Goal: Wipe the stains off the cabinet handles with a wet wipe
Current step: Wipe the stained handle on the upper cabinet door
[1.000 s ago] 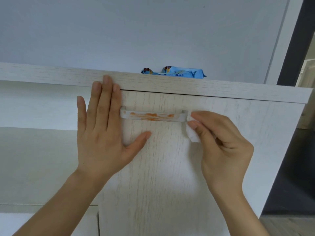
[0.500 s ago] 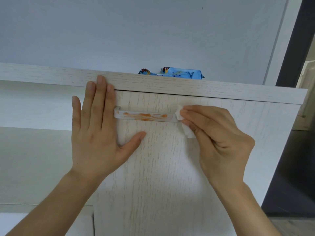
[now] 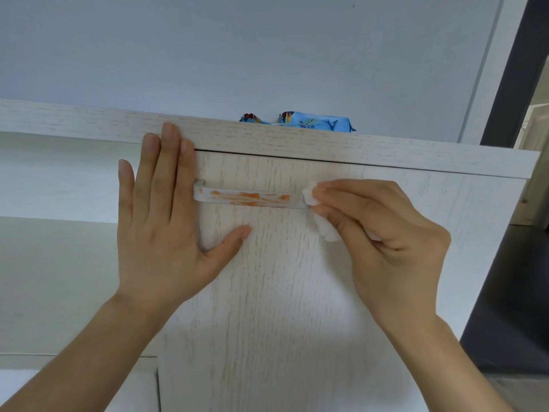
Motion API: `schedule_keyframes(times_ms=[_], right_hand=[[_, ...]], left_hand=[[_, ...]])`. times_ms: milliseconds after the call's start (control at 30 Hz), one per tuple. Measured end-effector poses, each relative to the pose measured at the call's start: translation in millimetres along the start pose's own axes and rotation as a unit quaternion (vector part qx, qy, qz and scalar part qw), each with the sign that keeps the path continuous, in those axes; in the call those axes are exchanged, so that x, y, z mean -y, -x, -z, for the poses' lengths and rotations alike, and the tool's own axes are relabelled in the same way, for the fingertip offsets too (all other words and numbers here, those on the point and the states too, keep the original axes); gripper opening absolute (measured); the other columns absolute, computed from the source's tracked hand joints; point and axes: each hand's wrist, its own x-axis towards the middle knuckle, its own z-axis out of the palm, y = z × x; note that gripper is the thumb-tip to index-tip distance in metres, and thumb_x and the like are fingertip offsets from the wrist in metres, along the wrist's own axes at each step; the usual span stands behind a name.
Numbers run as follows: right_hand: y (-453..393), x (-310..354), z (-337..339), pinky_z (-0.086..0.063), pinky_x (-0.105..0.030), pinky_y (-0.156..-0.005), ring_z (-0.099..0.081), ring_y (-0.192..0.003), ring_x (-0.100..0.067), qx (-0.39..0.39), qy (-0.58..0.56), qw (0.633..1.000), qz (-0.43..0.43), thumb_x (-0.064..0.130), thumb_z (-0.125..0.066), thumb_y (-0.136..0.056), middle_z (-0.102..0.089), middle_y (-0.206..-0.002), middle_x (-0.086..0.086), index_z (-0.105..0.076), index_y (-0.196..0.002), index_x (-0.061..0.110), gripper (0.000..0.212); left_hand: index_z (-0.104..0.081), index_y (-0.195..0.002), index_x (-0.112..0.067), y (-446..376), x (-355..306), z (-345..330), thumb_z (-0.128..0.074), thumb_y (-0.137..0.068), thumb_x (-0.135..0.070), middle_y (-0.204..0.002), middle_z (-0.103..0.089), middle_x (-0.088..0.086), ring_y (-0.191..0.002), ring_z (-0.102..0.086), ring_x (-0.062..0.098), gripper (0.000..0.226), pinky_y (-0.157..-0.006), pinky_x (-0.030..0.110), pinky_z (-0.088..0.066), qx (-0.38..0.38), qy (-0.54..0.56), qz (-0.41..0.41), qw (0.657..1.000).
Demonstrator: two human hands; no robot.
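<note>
A white horizontal cabinet handle (image 3: 249, 198) smeared with orange stains sits near the top of a pale wood-grain cabinet door (image 3: 267, 307). My right hand (image 3: 383, 242) pinches a folded white wet wipe (image 3: 319, 215) against the handle's right end. My left hand (image 3: 162, 221) lies flat and open on the door at the handle's left end, fingers pointing up, thumb stretched out below the handle. Part of the wipe is hidden under my right fingers.
A blue pack of wet wipes (image 3: 309, 121) lies on the cabinet's top board (image 3: 386, 156), against a grey-white wall. An open shelf recess (image 3: 53, 263) is to the left. A dark doorway (image 3: 511, 263) opens to the right.
My right hand has kept the wipe on the handle's right end while the view shifted slightly. The orange stains look the same. My left hand stays flat on the door.
</note>
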Motion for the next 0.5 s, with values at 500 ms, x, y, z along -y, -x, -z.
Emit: schedule_keyframes(times_ms=[500], right_hand=[[-7.7,2.2,3.6,-0.045,-0.03,-0.071,-0.057,-0.081,-0.015,0.021,0.072,0.996,0.041,0.016,-0.067,-0.087,-0.065,-0.086,0.0,-0.074,-0.092,0.011,0.01]], left_hand=[[-0.018,-0.144,0.007,0.1,-0.1,0.7,-0.042,-0.088,-0.061,-0.15,-0.019,0.025,-0.142,-0.011,0.036,0.091,-0.117,0.047,-0.006,-0.004,0.005,-0.001,1.0]])
